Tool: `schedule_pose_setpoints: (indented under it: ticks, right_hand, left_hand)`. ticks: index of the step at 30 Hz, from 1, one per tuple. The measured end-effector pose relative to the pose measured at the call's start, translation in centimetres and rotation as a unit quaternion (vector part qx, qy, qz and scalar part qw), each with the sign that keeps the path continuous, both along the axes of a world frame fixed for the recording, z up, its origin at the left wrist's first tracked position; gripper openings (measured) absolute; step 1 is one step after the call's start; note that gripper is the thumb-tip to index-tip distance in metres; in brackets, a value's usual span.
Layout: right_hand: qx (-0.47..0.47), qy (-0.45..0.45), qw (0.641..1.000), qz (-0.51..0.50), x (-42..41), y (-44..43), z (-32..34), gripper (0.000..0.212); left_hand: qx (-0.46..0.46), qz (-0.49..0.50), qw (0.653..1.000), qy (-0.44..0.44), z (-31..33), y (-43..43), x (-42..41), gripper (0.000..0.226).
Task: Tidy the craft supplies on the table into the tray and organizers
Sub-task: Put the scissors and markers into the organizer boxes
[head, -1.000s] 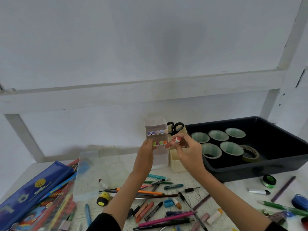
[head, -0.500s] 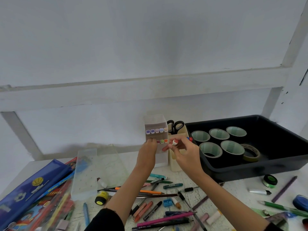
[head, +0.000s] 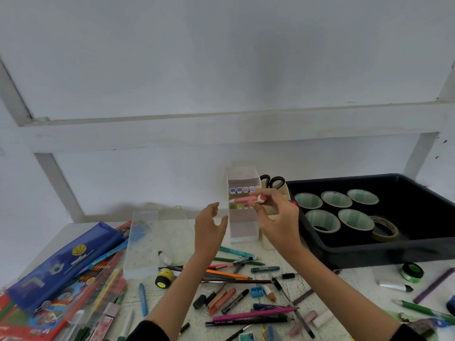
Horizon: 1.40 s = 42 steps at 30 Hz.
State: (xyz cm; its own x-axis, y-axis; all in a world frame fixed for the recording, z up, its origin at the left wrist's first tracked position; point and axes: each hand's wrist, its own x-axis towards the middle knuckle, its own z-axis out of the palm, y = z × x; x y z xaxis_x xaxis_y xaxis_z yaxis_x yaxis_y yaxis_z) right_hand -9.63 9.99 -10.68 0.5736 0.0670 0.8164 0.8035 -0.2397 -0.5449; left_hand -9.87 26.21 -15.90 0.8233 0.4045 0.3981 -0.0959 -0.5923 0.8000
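A clear marker organizer [head: 242,225] stands upright at the back of the table with two rows of coloured marker ends showing. My right hand [head: 278,217] pinches a red marker [head: 247,200] held level in front of the organizer's opening. My left hand [head: 209,230] hovers just left of the organizer, fingers spread and holding nothing. Many loose pens and markers [head: 231,274] lie scattered on the table below my arms. A black tray [head: 384,252] at the right holds several tape rolls [head: 322,219].
A cream holder with black scissors [head: 272,182] stands behind the organizer. A clear plastic lid [head: 141,242], a blue pencil case [head: 64,262] and colour-pencil packs lie at left. A green tape roll [head: 412,271], pencils and a white marker lie at right.
My left hand has let go of the organizer and drawn back to its left. My right hand has lifted the red marker and turned it level in front of the organizer.
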Motion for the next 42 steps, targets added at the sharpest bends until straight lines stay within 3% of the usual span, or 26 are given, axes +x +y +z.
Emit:
schedule_pose_setpoints:
  ticks: [6, 11, 15, 24, 36, 42]
  right_hand:
    - [-0.130, -0.044, 0.991, -0.002, 1.0, 1.7, -1.2, 0.021]
    - [-0.118, -0.103, 0.987, -0.044, 1.0, 1.8, -1.5, 0.009]
    - [-0.158, -0.104, 0.981, -0.044, 1.8, 1.5, -2.1, 0.029]
    - [-0.248, -0.065, 0.966, -0.026, 4.1, 2.8, -3.2, 0.021]
    - [-0.332, 0.066, 0.938, -0.075, 5.8, 4.7, -3.2, 0.007]
    - [-0.467, 0.153, 0.864, -0.106, 6.8, 5.4, -1.3, 0.021]
  left_hand:
    - [-0.025, -0.012, 0.996, 0.085, -0.9, -0.5, 1.7, 0.041]
    - [-0.059, -0.025, 0.994, 0.090, -1.8, -0.6, 2.4, 0.024]
    - [-0.077, -0.022, 0.995, 0.060, -1.7, -0.6, 2.2, 0.019]
    - [-0.119, -0.060, 0.990, 0.044, -2.8, 0.9, 2.5, 0.019]
    - [-0.114, -0.061, 0.991, 0.032, -2.9, 0.9, 2.8, 0.013]
    - [-0.094, -0.052, 0.993, 0.049, -2.6, 0.8, 2.9, 0.014]
